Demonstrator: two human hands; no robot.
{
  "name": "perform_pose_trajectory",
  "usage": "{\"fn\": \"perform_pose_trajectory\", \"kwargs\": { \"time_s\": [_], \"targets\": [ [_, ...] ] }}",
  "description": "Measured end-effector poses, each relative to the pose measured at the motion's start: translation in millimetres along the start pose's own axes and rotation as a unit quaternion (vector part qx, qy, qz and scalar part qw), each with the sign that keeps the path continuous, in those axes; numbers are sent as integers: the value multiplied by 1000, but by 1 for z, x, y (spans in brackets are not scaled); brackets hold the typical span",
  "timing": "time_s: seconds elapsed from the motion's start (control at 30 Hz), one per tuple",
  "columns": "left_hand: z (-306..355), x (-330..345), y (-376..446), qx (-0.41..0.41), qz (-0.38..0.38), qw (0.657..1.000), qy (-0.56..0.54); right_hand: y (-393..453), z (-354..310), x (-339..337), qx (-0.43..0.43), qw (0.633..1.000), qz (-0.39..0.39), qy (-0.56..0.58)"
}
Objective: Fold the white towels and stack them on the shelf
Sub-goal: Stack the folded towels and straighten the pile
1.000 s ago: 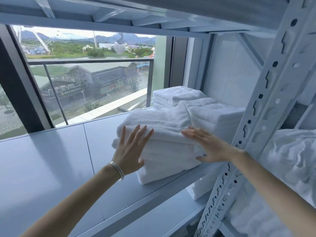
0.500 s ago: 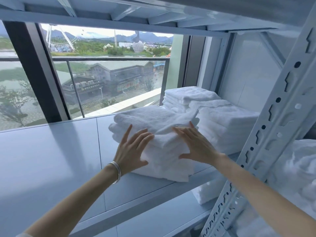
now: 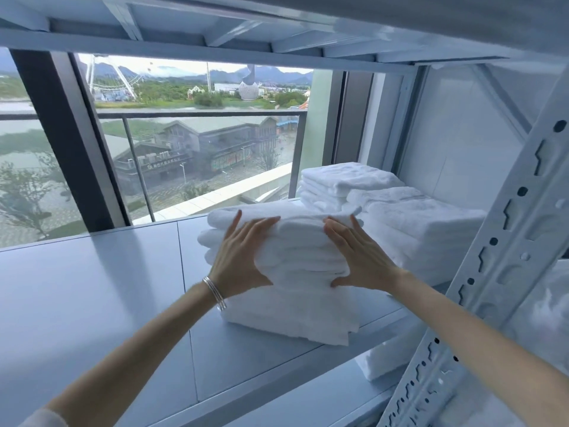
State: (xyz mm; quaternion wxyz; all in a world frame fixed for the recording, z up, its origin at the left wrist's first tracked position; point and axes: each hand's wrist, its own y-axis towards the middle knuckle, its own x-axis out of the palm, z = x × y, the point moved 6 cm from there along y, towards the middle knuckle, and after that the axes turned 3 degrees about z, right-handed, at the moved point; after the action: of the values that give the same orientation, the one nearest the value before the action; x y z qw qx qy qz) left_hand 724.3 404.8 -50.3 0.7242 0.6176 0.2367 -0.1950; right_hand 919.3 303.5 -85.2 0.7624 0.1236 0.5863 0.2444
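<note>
Head view: my left hand (image 3: 240, 257) and right hand (image 3: 358, 257) lie flat and spread, gripping nothing, against the front of the towel stack (image 3: 295, 291). Since a second ago I've slid both palms closer together, squaring the stack on the shelf (image 3: 92, 303) beside the other piles (image 3: 415, 223).

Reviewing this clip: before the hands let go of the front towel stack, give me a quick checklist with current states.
1. Both hands flat on front stack: left hand, right hand: ok.
2. Stack fully supported by shelf: ok.
3. Layer edges flush: not ok, the left ends are staggered.
4. Gap to the neighbouring stack: cannot tell.
5. Stack sits clear of the upright post: ok.
</note>
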Motion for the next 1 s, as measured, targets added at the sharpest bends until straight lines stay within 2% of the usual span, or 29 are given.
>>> {"fn": "perform_pose_trajectory", "kwargs": {
  "time_s": [0.1,0.23,0.33,0.4,0.47,0.53,0.63,0.77,0.83,0.9,1.0],
  "targets": [
    [-16,-15,9,-45,7,998,-33,17,2,-6,22,999,-1,33],
    [-30,-25,16,-114,4,990,-77,35,3,-25,41,985,-30,166],
    [-36,-25,20,-140,13,986,-87,46,-11,-22,16,991,-62,118],
    [-35,-23,24,-146,20,984,-100,51,-21,-12,41,994,-33,93],
    [-32,-20,26,-128,7,987,-102,50,-24,-5,67,994,38,73],
    [-30,-18,23,-92,-23,992,-86,44,-17,0,66,993,73,57],
    [-28,-18,10,-68,-45,993,-85,32,6,6,75,996,52,26],
    [-20,-18,-8,-44,-35,993,-102,27,27,16,73,997,5,-15],
    [-17,-11,-19,13,-45,997,-60,30,28,19,59,998,3,-25],
    [-25,0,-37,61,-55,996,26,32,25,16,42,999,16,-22],
    [-57,7,-51,25,-71,992,98,30,17,8,20,998,57,-14]
  ]
}}
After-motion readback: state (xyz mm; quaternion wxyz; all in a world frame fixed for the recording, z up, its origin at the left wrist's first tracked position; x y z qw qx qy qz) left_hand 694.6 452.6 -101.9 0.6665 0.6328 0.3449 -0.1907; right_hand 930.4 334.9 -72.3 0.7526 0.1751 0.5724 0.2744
